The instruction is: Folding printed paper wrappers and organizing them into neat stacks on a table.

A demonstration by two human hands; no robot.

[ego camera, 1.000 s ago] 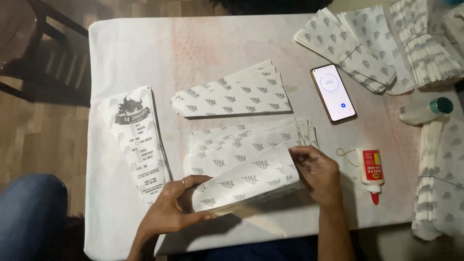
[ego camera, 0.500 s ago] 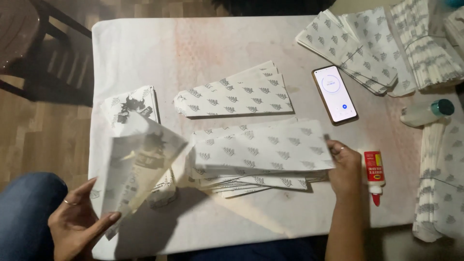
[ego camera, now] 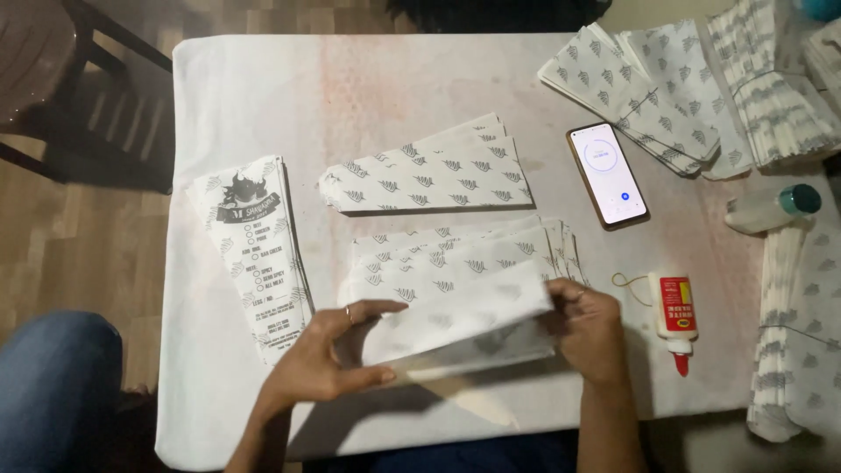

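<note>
Paper bag (ego camera: 455, 320), leaf-printed, lifted just above the fanned bag stack (ego camera: 455, 250) near the table's front edge. Left hand (ego camera: 328, 363) and right hand (ego camera: 591, 328) each pinch an end. Probably light, floppy, crease-prone; best held by both ends.

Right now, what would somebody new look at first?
Probably the two hands at the table's near edge: the left hand and right hand hold a white leaf-patterned paper bag by its ends. Beside them lie a red-labelled white glue bottle and, farther back, a lit black smartphone.
</note>
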